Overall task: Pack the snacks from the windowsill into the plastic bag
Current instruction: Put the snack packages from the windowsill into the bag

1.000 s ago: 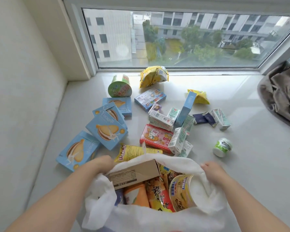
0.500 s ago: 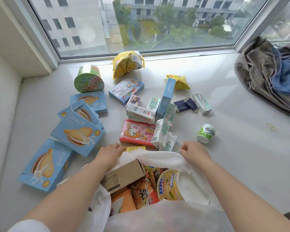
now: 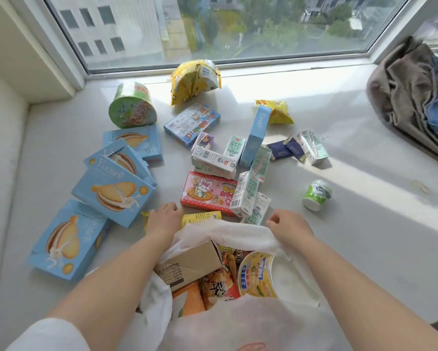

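A white plastic bag (image 3: 238, 234) stands open at the near edge of the windowsill (image 3: 364, 236). Inside it are a brown carton (image 3: 190, 264), a "BIG" noodle cup (image 3: 255, 274) and orange-red packets (image 3: 217, 287). My right hand (image 3: 288, 229) pinches the bag's far rim. Just beyond the rim, my left hand (image 3: 163, 219) lies curled over a flat yellow packet (image 3: 202, 216). Past both hands sit a pink rabbit box (image 3: 207, 191), several milk cartons (image 3: 245, 193) and several blue biscuit boxes (image 3: 111, 193).
Farther back are a green cup (image 3: 133, 105), a yellow snack bag (image 3: 195, 79), a blue printed box (image 3: 192, 122) and a small green-white bottle (image 3: 316, 195). A heap of clothes (image 3: 415, 97) fills the right corner. A wall (image 3: 0, 148) closes the left side.
My left hand has left the bag's rim and slid forward onto the yellow packet. My right hand stays on the rim. The view has tilted down and closer.
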{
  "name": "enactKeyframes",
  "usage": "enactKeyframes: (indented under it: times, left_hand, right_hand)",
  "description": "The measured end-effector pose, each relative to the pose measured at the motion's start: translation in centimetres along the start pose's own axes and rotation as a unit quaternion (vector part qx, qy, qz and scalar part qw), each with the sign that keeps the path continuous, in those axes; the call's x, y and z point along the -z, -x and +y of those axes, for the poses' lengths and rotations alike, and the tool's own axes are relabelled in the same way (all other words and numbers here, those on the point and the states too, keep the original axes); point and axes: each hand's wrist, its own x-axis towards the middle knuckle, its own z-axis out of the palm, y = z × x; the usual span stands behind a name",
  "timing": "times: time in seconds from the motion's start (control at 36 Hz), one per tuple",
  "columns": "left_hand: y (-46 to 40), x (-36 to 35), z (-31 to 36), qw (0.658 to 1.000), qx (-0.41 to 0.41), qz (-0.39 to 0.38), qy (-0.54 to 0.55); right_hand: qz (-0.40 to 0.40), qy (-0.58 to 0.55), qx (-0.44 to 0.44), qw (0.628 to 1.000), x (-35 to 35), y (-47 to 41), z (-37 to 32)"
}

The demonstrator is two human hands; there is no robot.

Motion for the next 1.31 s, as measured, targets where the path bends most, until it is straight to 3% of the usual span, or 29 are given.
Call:
enactKeyframes:
  times: [0.17, 0.28, 0.39, 0.56, 0.78, 0.89, 1.06, 1.19, 1.31]
  left_hand:
    - [1.1, 2.2, -0.8, 0.992, 0.053, 0.112, 0.040]
    - [1.6, 5.6, -1.3, 0.951, 0.126, 0.253, 0.127]
    - [1.0, 9.7, 1.2, 0.926, 0.105, 0.328, 0.157]
    - [0.1, 14.5, 10.3, 0.940, 0.138, 0.223, 0.220]
    - [-3.6, 12.0, 18.5, 0.961, 0.156, 0.109, 0.198]
    - [-4.6, 10.6, 19.1, 0.953, 0.188, 0.102, 0.214]
    - [-6.4, 9.8, 20.6, 0.951, 0.218, 0.091, 0.198]
    - [-8.8, 8.9, 22.5, 0.956, 0.223, 0.076, 0.172]
    - [-10.2, 8.9, 23.3, 0.953, 0.239, 0.061, 0.176]
  right_hand:
    - [-0.018, -0.006, 0.017, 1.000, -0.5, -0.6, 0.0]
    - [-0.024, -0.022, 0.043, 0.999, 0.1, -1.9, 0.3]
    - [-0.016, -0.071, 0.042, 0.996, 1.9, -3.8, 1.6]
    - [-0.018, -0.083, 0.050, 0.995, 6.2, -8.0, 5.6]
    - [-0.016, -0.026, 0.082, 0.996, 9.7, -16.0, 9.7]
    - [-0.008, 0.000, 0.098, 0.995, 9.7, -20.1, 9.9]
    - [0.098, 0.023, 0.149, 0.984, 8.4, -24.9, 8.3]
    - [0.111, 0.048, 0.126, 0.985, 7.4, -28.0, 7.9]
    - [0.138, 0.077, 0.167, 0.973, 7.4, -29.0, 9.5]
